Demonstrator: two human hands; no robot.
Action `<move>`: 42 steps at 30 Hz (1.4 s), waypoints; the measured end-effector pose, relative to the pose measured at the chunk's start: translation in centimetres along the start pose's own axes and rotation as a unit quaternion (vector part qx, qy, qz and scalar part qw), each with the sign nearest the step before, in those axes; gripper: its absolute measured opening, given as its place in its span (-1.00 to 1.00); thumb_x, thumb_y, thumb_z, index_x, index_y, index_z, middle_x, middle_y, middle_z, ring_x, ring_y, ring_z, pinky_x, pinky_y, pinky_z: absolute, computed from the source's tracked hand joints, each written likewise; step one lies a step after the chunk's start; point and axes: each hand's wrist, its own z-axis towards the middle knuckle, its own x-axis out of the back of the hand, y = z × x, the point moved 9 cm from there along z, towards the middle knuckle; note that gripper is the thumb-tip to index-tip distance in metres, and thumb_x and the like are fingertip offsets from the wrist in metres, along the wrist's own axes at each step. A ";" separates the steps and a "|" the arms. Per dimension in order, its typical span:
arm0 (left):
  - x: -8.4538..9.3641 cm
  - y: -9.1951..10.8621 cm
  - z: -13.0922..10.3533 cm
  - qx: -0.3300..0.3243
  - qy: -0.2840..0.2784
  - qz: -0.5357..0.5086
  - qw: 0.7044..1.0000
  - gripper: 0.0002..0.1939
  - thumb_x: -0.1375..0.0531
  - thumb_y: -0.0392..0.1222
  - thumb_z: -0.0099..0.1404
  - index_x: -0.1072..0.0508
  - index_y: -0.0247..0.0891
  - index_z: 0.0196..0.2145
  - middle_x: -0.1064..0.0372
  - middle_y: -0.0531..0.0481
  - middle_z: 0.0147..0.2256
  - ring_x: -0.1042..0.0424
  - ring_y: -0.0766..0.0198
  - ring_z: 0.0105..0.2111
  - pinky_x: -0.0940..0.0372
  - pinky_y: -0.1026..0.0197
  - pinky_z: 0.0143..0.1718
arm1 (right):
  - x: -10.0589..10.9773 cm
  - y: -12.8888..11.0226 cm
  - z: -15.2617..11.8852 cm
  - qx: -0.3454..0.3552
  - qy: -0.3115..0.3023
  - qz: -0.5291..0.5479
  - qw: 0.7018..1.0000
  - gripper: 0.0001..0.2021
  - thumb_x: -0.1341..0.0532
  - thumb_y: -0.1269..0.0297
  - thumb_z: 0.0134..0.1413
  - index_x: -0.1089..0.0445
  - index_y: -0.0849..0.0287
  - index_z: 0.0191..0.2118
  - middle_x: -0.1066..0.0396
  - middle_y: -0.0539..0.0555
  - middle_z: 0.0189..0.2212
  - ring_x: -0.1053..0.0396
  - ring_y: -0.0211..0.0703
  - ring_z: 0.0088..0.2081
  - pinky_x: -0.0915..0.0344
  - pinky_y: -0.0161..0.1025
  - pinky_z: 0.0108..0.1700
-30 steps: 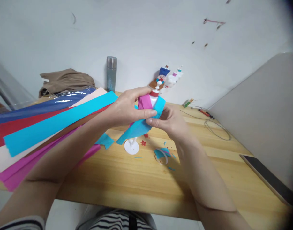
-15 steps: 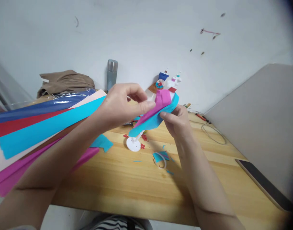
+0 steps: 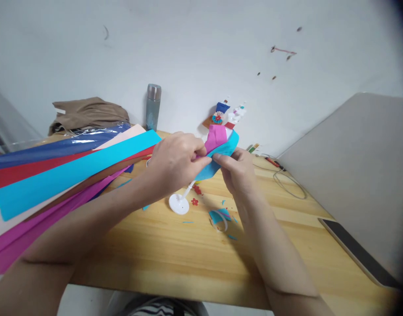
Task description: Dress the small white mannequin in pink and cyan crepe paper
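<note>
My right hand [image 3: 239,171] grips a blue crepe paper piece [image 3: 229,147] from the right, thumb on top. Against it lies a magenta crepe paper piece [image 3: 216,138], folded at its upper end. My left hand [image 3: 180,158] pinches the papers' left part, with thumb and bent fingers closed at the edge and covering much of it. Below the papers, a white stem with a round base [image 3: 179,204] slants over the table; its upper part is hidden. Behind are small decorated figures, one with a dark blue top [image 3: 222,107] and one mostly white [image 3: 237,114].
Long crepe paper strips [image 3: 79,169] fan out at the left. A steel flask [image 3: 153,107] and brown cloth [image 3: 91,112] stand behind. Blue scraps, a clear ring [image 3: 225,224] and red paper flowers [image 3: 195,202] lie in front. A phone [image 3: 356,250] and cable [image 3: 289,188] are right.
My left hand has come down and closed on the papers' left part. The papers and white base have shifted slightly left. My right hand keeps its grip.
</note>
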 end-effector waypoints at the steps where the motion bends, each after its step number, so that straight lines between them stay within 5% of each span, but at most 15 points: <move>1: -0.2 -0.2 0.1 0.012 -0.012 0.004 1.000 -0.82 -0.27 -0.23 0.23 -0.46 -0.23 -0.53 -0.40 0.02 -0.53 -0.29 0.28 -0.46 -0.11 0.19 -0.41 | 0.0 0.1 0.0 -0.004 0.002 -0.003 1.000 -0.86 -0.47 0.23 -0.27 -0.53 0.05 -0.53 -0.53 -0.05 -0.51 -0.35 -0.18 -0.49 -0.38 -0.14 -0.35; 10: -1.4 -1.7 0.2 0.120 -0.117 -0.027 0.985 -0.67 -0.26 -0.12 0.24 -0.36 -0.23 -0.62 -0.30 0.06 -0.60 -0.17 0.32 -0.54 -0.01 0.17 -0.46 | -0.8 0.4 0.0 -0.009 -0.018 -0.018 1.000 -0.78 -0.52 0.16 -0.26 -0.50 0.07 -0.55 -0.49 -0.02 -0.54 -0.31 -0.20 -0.51 -0.37 -0.14 -0.38; 13: -1.0 -2.3 0.4 0.134 -0.087 -0.031 0.987 -0.69 -0.30 0.00 0.24 -0.44 -0.25 -0.53 -0.44 0.00 -0.48 -0.32 0.26 -0.44 -0.17 0.17 -0.38 | -1.0 0.7 0.0 -0.019 -0.026 -0.012 0.999 -0.75 -0.55 0.13 -0.27 -0.51 0.08 -0.56 -0.48 -0.02 -0.56 -0.32 -0.20 -0.51 -0.37 -0.15 -0.39; 17: -0.6 -3.9 0.6 0.159 -0.034 -0.064 0.985 -0.61 -0.40 0.03 0.12 -0.57 -0.26 -0.16 -0.58 -0.12 -0.11 -0.51 0.06 -0.08 -0.37 0.08 -0.06 | -1.0 1.0 0.0 -0.022 -0.032 -0.011 0.999 -0.73 -0.56 0.09 -0.25 -0.53 0.07 -0.50 -0.54 0.00 -0.50 -0.40 -0.14 -0.46 -0.45 -0.09 -0.29; 22: -4.3 -4.4 0.6 0.180 -0.181 -0.271 0.928 -0.65 -0.34 -0.08 0.17 -0.60 -0.32 -0.13 -0.63 -0.15 -0.08 -0.58 0.04 -0.03 -0.45 0.04 0.04 | -1.2 1.1 0.0 -0.032 -0.046 -0.016 0.998 -0.75 -0.53 0.09 -0.26 -0.56 0.07 -0.45 -0.59 0.00 -0.45 -0.48 -0.07 -0.38 -0.48 -0.05 -0.20; 24: -4.6 -4.2 0.6 0.182 -0.187 -0.314 0.913 -0.69 -0.33 -0.12 0.16 -0.61 -0.35 -0.17 -0.64 -0.14 -0.13 -0.60 0.05 -0.08 -0.48 0.07 -0.01 | -1.3 1.1 -0.1 -0.033 -0.054 -0.017 0.998 -0.72 -0.55 0.07 -0.28 -0.57 0.06 -0.42 -0.59 0.01 -0.44 -0.50 -0.05 -0.36 -0.50 -0.03 -0.19; 30: -3.6 -3.7 0.6 0.172 -0.161 -0.296 0.925 -0.75 -0.25 -0.25 0.14 -0.62 -0.31 -0.21 -0.64 -0.07 -0.19 -0.60 0.10 -0.10 -0.50 0.15 -0.11 | -1.7 1.2 -0.1 -0.022 -0.091 0.018 0.995 -0.76 -0.54 0.13 -0.25 -0.60 0.05 -0.39 -0.63 0.01 -0.42 -0.54 -0.02 -0.37 -0.53 0.00 -0.17; 37: -0.3 -3.6 0.9 0.187 -0.136 -0.277 0.933 -0.84 -0.29 -0.23 0.22 -0.62 -0.30 -0.24 -0.65 -0.11 -0.21 -0.60 0.18 -0.19 -0.49 0.19 -0.18 | -1.4 0.8 0.3 -0.011 -0.097 0.054 0.994 -0.69 -0.56 -0.01 -0.36 -0.57 -0.02 -0.47 -0.61 0.00 -0.46 -0.56 0.04 -0.40 -0.56 0.10 -0.16; 42: -1.1 -1.9 0.5 0.115 -0.159 -0.272 0.942 -0.87 -0.37 -0.18 0.16 -0.62 -0.29 -0.34 -0.61 -0.04 -0.35 -0.53 0.25 -0.33 -0.42 0.21 -0.28 | -1.5 0.1 0.4 0.021 -0.114 0.079 0.990 -0.62 -0.57 -0.11 -0.41 -0.54 -0.03 -0.48 -0.62 0.04 -0.45 -0.64 0.26 -0.20 -0.55 0.24 -0.04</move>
